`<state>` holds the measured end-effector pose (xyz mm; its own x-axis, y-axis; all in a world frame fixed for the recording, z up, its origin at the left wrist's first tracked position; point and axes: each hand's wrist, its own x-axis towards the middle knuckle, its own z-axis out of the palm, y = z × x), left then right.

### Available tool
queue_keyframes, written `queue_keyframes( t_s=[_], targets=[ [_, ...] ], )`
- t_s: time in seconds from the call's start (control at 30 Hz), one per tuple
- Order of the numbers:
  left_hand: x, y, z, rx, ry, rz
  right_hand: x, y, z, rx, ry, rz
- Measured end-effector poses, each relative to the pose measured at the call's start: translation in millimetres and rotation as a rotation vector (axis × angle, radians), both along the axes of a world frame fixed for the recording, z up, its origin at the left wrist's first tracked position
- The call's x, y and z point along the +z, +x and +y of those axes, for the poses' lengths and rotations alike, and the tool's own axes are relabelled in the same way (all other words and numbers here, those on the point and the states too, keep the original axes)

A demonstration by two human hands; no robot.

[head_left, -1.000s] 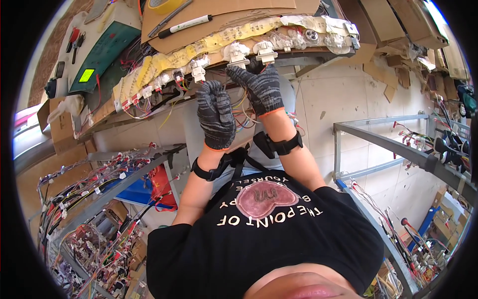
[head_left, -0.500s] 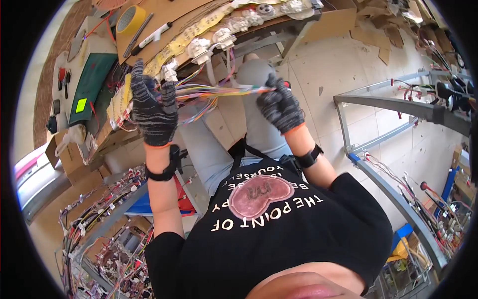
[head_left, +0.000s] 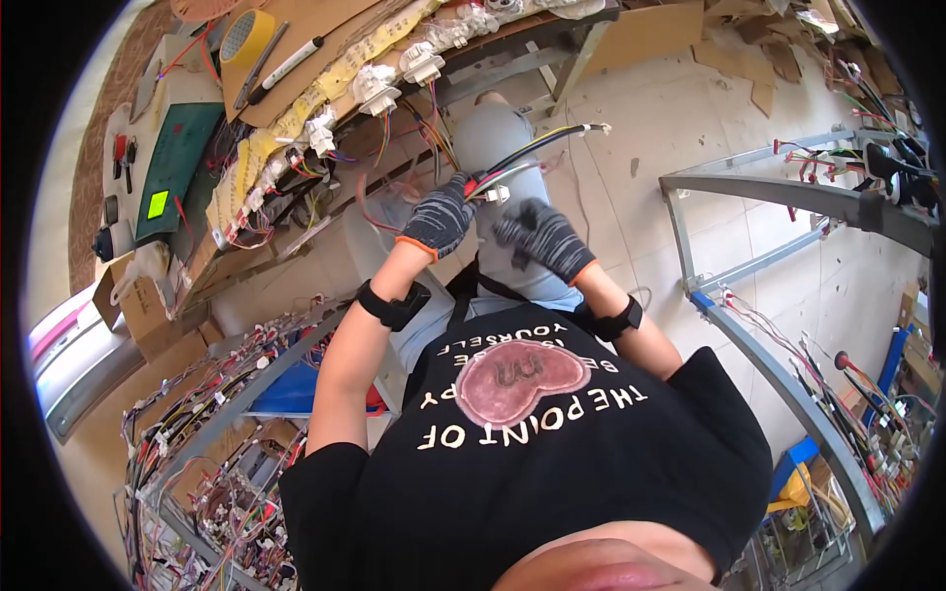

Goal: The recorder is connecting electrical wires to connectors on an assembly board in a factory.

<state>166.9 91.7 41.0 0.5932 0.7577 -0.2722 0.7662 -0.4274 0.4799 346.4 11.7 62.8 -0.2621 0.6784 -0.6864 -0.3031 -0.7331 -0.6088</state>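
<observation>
My left hand (head_left: 440,215), in a dark grey knit glove, is closed around a wire harness (head_left: 537,146) above my lap. From the grip, black-sleeved and yellow wires reach up and right to a small end piece. A white connector (head_left: 496,194) and a pale cable hang beside the fingers. My right hand (head_left: 544,239), gloved alike, hovers just below and right of the connector. Motion smears its fingers, so their closure is unclear. More coloured wires (head_left: 429,128) run from the white connector housings (head_left: 374,91) along the bench edge down towards my left hand.
On the bench lie a yellow tape roll (head_left: 246,37), a marker (head_left: 286,71) and a green panel (head_left: 179,172). A grey metal frame (head_left: 788,197) stands at right. Racks of tangled wire harnesses (head_left: 222,492) fill the lower left. Cardboard pieces (head_left: 744,59) lie at far right.
My left hand has moved right from the bench edge to above my lap and now grips the harness. My right hand has dropped lower and no longer holds the stretched coloured wires.
</observation>
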Motion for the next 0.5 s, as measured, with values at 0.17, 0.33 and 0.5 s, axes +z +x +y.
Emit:
queue_keyframes(
  t_s=[0.17,0.33,0.5],
  targets=[
    [33,31,-3,0.087,-0.023,-0.055,-12,-14,11,-0.354,0.331,-0.128],
    [49,50,21,0.285,-0.422,-0.242,22,-16,43,-0.601,0.811,-0.601],
    [51,65,47,0.135,-0.318,-0.285,11,-3,109,-0.63,0.79,-0.388]
  ],
)
